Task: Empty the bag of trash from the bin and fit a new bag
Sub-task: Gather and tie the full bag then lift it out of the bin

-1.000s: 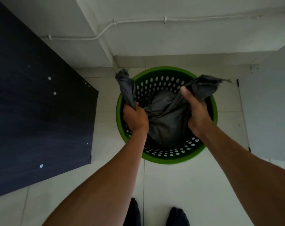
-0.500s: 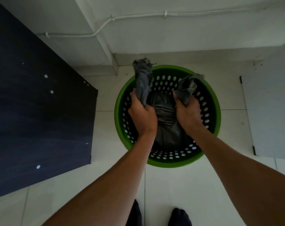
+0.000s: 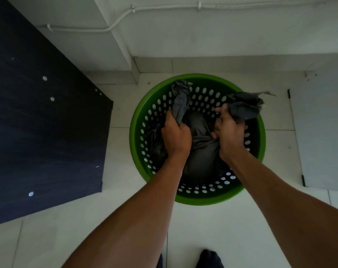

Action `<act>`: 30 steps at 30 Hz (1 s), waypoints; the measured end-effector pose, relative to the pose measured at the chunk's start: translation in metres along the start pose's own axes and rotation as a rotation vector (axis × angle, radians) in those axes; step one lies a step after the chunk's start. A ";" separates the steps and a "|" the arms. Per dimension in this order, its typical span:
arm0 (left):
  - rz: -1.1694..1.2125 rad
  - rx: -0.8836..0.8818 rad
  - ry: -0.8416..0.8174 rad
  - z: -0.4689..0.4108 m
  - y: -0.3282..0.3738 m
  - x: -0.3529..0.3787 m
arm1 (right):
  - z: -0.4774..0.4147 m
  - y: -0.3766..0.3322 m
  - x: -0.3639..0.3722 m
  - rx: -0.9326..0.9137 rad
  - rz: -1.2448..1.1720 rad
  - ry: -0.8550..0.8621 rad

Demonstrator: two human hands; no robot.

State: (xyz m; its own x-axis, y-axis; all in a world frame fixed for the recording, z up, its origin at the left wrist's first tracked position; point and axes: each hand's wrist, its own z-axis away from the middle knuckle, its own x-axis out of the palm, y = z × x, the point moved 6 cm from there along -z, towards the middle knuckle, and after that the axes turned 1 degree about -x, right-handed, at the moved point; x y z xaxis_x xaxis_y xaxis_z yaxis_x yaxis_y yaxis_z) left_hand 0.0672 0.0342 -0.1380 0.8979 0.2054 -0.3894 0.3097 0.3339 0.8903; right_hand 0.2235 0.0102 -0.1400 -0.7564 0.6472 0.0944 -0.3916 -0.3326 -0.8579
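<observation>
Tying-off step: left hand (image 3: 176,137) & right hand (image 3: 229,132) each grip a gathered corner of the grey trash bag (image 3: 201,146), sitting inside the green perforated bin (image 3: 259,147). Next, prob: knot corners, lift out.

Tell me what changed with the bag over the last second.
The left hand and right hand drew closer together over the green bin, bunching the bag. Nothing was released: both still grip its ends, and the bag remains inside the bin.
</observation>
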 end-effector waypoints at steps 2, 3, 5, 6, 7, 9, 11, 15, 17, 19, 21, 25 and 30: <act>0.250 -0.141 0.021 -0.004 -0.007 0.001 | -0.002 0.006 0.000 0.006 0.049 -0.041; 0.408 -0.214 0.018 -0.002 -0.009 0.002 | -0.004 0.009 0.001 -0.017 0.100 -0.056; 0.599 -0.303 -0.002 0.003 -0.008 0.005 | -0.002 0.011 0.005 -0.078 0.266 -0.104; 0.603 -0.308 -0.032 0.005 -0.008 0.007 | -0.001 0.010 0.009 -0.099 0.343 -0.129; 0.575 -0.295 -0.073 0.009 -0.007 0.007 | 0.001 0.009 0.012 -0.111 0.406 -0.138; 0.495 -0.265 -0.155 0.011 -0.010 0.009 | 0.003 0.007 0.017 -0.104 0.489 -0.148; 0.456 -0.317 -0.205 0.010 -0.013 0.011 | 0.002 0.010 0.020 -0.078 0.512 -0.196; 0.563 -0.390 -0.376 0.009 -0.007 0.012 | 0.003 0.014 0.018 0.041 0.314 -0.229; 0.612 -0.431 -0.439 0.010 -0.007 0.011 | 0.005 0.012 0.016 0.121 0.190 -0.216; 0.683 -0.508 -0.452 0.008 -0.011 0.010 | 0.006 0.011 0.011 0.115 0.194 -0.194; 0.725 -0.563 -0.463 0.006 -0.012 0.009 | 0.005 0.005 0.007 -0.038 0.289 -0.185; 0.760 -0.606 -0.522 0.008 -0.009 0.007 | 0.009 0.001 0.001 -0.160 0.329 -0.222; 0.750 -0.618 -0.555 0.010 -0.016 0.009 | 0.011 -0.001 0.005 -0.054 0.232 -0.205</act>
State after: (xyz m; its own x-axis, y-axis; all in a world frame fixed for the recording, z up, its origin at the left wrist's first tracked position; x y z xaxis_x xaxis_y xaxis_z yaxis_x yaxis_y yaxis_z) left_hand 0.0732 0.0210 -0.1533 0.8552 0.1589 0.4934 -0.4386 0.7291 0.5254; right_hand 0.2144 0.0062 -0.1326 -0.9142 0.4050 -0.0117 -0.1722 -0.4145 -0.8936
